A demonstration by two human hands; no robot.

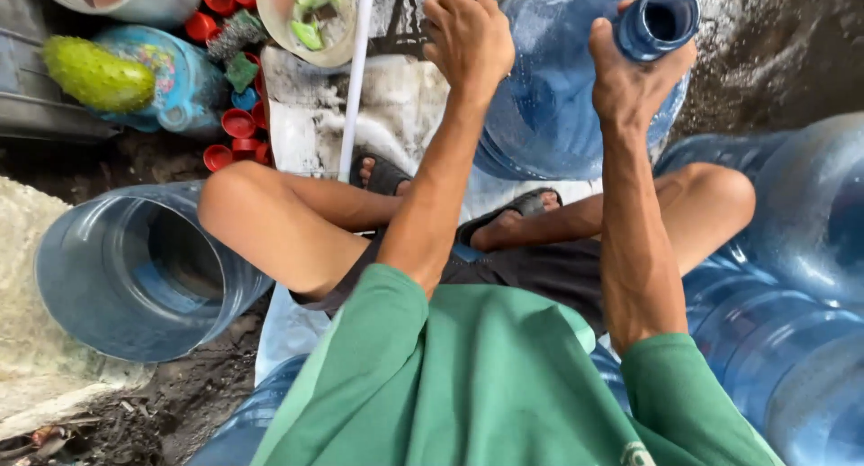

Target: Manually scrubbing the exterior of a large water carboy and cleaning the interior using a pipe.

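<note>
A large blue translucent water jug (558, 88) stands tilted in front of me, between my feet, its open neck (661, 18) pointing up toward me. My right hand (630, 74) grips the jug just below the neck. My left hand (466, 32) is closed at the jug's left shoulder, fingers curled; what it holds is hidden. I sit with knees apart, wearing a green shirt and dark sandals.
A cut-open blue jug (135, 268) lies on its side at the left. More blue jugs (792, 277) crowd the right. Several red caps (236, 124), a bowl (306, 20), a white pipe (355, 79) and a green bumpy sponge (99, 74) on a blue container lie at the upper left.
</note>
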